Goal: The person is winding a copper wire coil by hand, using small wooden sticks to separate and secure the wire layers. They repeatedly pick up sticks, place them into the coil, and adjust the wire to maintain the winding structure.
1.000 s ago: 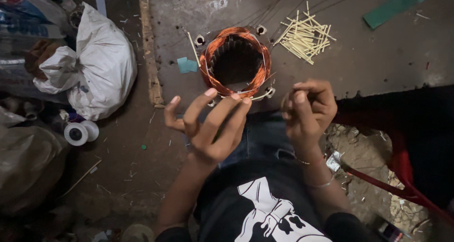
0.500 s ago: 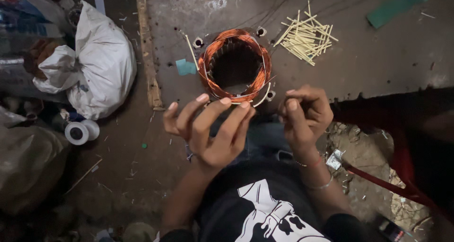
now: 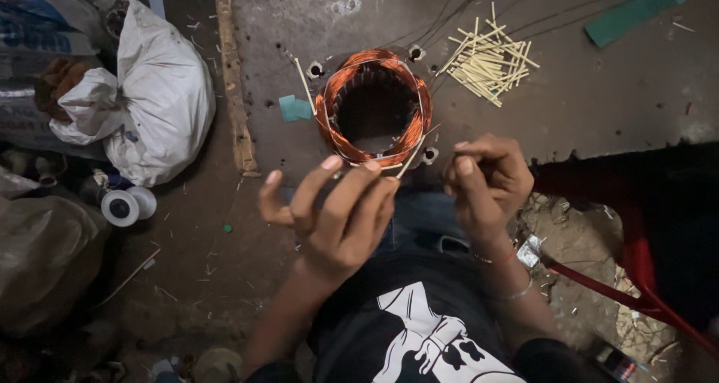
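A round stator (image 3: 373,107) wound with copper wire stands on a grey metal plate (image 3: 584,98). My left hand (image 3: 337,211) hovers just in front of it, fingers stretched out side by side and thumb apart. A thin pale stick (image 3: 416,151) slants from its fingertips up towards the stator's near rim. To the right of the stick, my right hand (image 3: 485,179) has its thumb and forefinger pinched together. I cannot make out anything between them. Thin dark wires (image 3: 449,12) run from the stator towards the far edge of the plate.
A pile of pale sticks (image 3: 487,61) lies right of the stator, with small teal paper pieces (image 3: 294,108) to its left and a green strip (image 3: 636,10) at the far right. A white sack (image 3: 153,95) and tape rolls (image 3: 123,205) sit on the floor to the left. Red chair legs (image 3: 636,293) show at right.
Both hands have risen closer to the stator's near rim. My left fingers, spread a second ago, have drawn together beside the stick.
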